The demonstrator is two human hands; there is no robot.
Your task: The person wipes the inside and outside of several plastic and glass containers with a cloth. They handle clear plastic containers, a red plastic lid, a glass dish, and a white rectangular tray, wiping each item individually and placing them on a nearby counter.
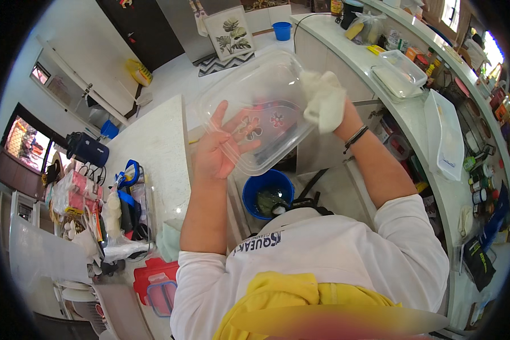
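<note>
A clear plastic lid (276,80) with rounded corners and raised flower shapes is held up in front of me, tilted. My left hand (223,148) grips its near left edge, with the spread fingers seen through the plastic. At the right edge, my right hand (343,111) holds a white cloth (326,102) against the lid. The cloth covers most of that hand's fingers. Below the lid, a blue bucket (248,193) stands on the floor by my body, with water and something greenish inside.
On the left counter (161,140) are a dark blue thermos jug (87,148), packed tissue (78,191) and a red lid (153,272). The right counter (437,199) bears a clear container (401,68), a white plastic bin (444,136) and several jars. Below it are open shelves.
</note>
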